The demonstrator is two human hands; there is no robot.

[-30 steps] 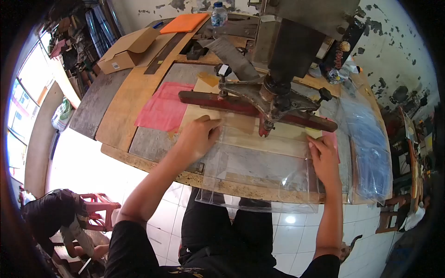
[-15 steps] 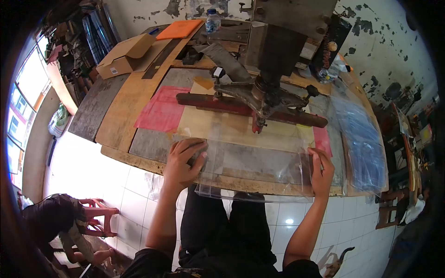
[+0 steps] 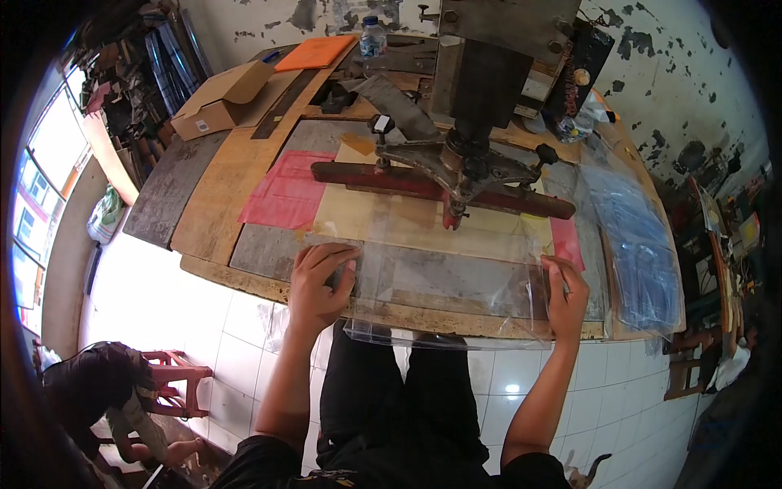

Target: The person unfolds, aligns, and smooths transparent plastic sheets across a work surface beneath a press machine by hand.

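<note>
A clear plastic sheet (image 3: 456,281) lies across the front of the worktable, its near edge hanging over the table's front edge. At its left side, my left hand (image 3: 320,281) rests with bent fingers and thumb closed on the sheet's edge. My right hand (image 3: 568,292) pinches the opposite side between thumb and fingers. Beyond both hands, the press's long red-edged bar (image 3: 505,202) hangs over a yellowish sheet (image 3: 366,228). The far part of the plastic reaches under or close to the bar; its exact far edge is hard to make out.
Pink sheeting (image 3: 285,196) lies left of the bar. A stack of bluish clear plastic (image 3: 635,244) sits at right. Behind are a cardboard box (image 3: 220,98), an orange folder (image 3: 316,53) and a water bottle (image 3: 373,39). Another person (image 3: 98,383) bends at lower left near a red stool (image 3: 179,379).
The plastic sheet lies flatter, with fewer folds by my right hand, and has shifted slightly away from me. Both hands keep their grip and have hardly moved.
</note>
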